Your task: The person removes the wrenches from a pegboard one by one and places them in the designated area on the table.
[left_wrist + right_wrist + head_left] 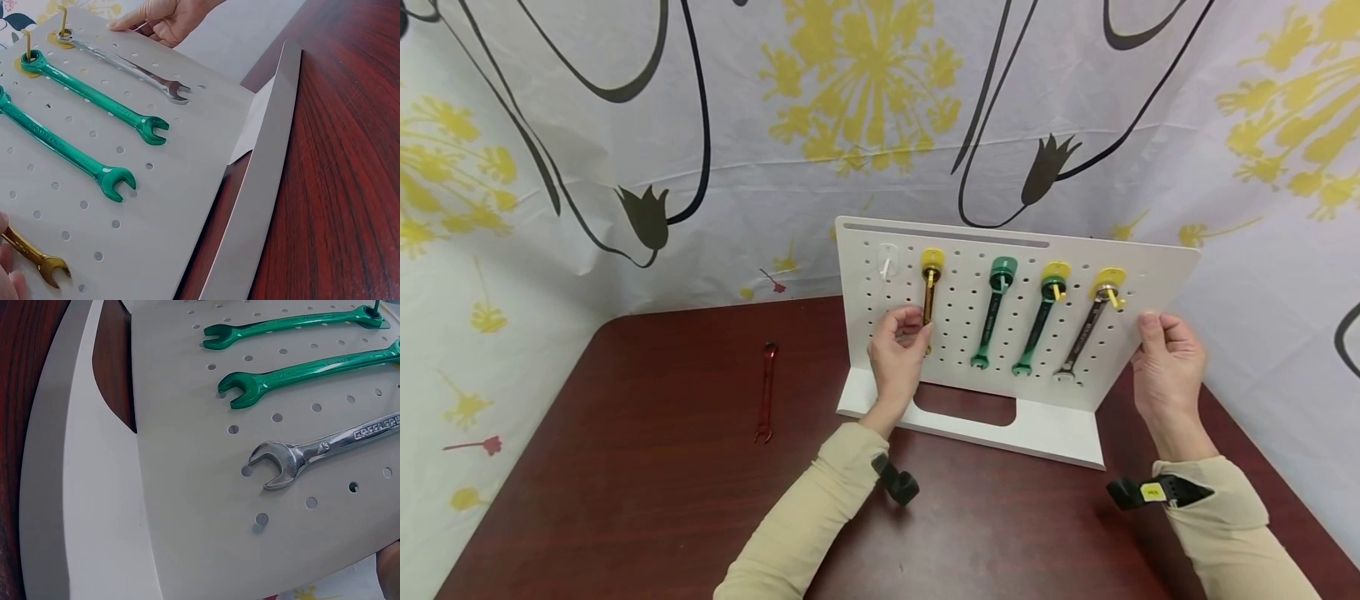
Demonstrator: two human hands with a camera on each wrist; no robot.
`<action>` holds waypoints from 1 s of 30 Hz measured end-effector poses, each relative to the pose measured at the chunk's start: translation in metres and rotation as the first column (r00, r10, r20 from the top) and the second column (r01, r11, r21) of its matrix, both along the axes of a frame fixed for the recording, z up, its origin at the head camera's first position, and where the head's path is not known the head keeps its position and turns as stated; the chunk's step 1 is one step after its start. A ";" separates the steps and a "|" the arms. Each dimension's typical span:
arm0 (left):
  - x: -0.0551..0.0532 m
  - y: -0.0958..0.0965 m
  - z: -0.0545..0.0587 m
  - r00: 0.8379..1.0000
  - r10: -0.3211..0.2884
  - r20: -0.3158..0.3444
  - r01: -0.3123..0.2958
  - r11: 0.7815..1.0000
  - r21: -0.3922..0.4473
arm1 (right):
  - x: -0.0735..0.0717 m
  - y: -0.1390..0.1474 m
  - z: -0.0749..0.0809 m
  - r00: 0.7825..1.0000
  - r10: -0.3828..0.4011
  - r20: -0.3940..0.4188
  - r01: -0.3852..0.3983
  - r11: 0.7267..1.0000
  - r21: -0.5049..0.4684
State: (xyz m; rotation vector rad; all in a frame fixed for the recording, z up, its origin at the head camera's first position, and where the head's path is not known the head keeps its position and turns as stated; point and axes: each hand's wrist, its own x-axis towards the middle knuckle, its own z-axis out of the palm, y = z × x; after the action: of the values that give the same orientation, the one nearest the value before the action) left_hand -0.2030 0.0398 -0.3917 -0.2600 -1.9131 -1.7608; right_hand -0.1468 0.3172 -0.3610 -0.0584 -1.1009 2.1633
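One gold wrench (929, 300) sits between curled, pinching left fingers (896, 318); right fingers (1177, 328) grip pegboard (958, 317)

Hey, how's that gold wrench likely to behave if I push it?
The gold wrench looks metal, so it's probably stiff and fairly heavy for its size. Its glossy finish may feel slippery. Hanging from a yellow hook, it could swing.

Left grip (7, 278) on gold wrench (28, 251), pegboard (162, 206)
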 end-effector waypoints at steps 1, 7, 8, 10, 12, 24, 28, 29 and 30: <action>0.000 0.000 0.000 1.000 0.009 -0.003 -0.009 1.000 -0.013 | 0.000 0.000 0.000 1.000 0.000 0.002 0.000 1.000 0.000; 0.001 -0.001 0.001 1.000 0.015 -0.006 -0.015 0.999 -0.051 | 0.000 -0.001 0.000 1.000 0.003 0.028 -0.003 1.000 -0.010; 0.002 -0.001 0.001 1.000 0.010 -0.004 -0.010 0.999 -0.052 | 0.001 -0.001 0.000 0.999 0.002 0.035 -0.002 1.000 -0.010; 0.002 -0.002 0.002 1.000 -0.004 -0.001 0.004 0.999 -0.050 | 0.001 -0.001 0.000 0.999 0.000 0.048 0.000 1.000 -0.005; 0.002 -0.002 0.002 1.000 -0.021 0.000 0.021 0.999 -0.043 | 0.001 -0.001 0.000 0.998 0.001 0.058 -0.001 1.000 0.000; 0.003 -0.011 0.001 0.977 -0.211 0.007 0.211 0.977 -0.009 | 0.000 -0.002 0.001 1.000 0.008 0.019 -0.008 1.000 -0.029; 0.004 -0.015 0.002 0.971 -0.240 0.014 0.240 0.970 -0.027 | 0.001 -0.001 0.001 1.000 0.009 0.013 -0.009 0.999 -0.041; 0.004 -0.015 0.002 0.969 -0.246 0.017 0.246 0.969 -0.031 | 0.002 -0.001 0.001 1.000 0.011 0.016 -0.011 0.999 -0.043; 0.005 -0.016 0.003 0.967 -0.252 0.024 0.253 0.967 -0.030 | 0.002 -0.001 0.001 1.000 0.011 0.019 -0.010 0.999 -0.044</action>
State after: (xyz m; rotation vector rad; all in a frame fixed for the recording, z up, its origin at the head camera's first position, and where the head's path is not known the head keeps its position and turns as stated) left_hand -0.1983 0.0238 -0.3892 -0.5207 -1.9973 -1.8995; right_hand -0.1449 0.3164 -0.3595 -0.0934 -1.0662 2.2012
